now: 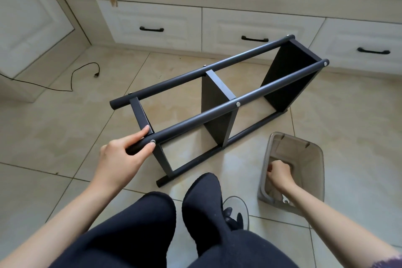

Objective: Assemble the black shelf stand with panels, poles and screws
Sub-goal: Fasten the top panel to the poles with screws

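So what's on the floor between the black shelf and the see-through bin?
Nothing. In the head view, only bare floor tile lies between the black shelf stand and the clear bin.

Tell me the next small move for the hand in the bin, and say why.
Probably lift the right hand out of the translucent grey plastic bin with whatever it has gathered; its fingers are curled inside. The left hand grips the near pole end of the black shelf stand, steadying it.
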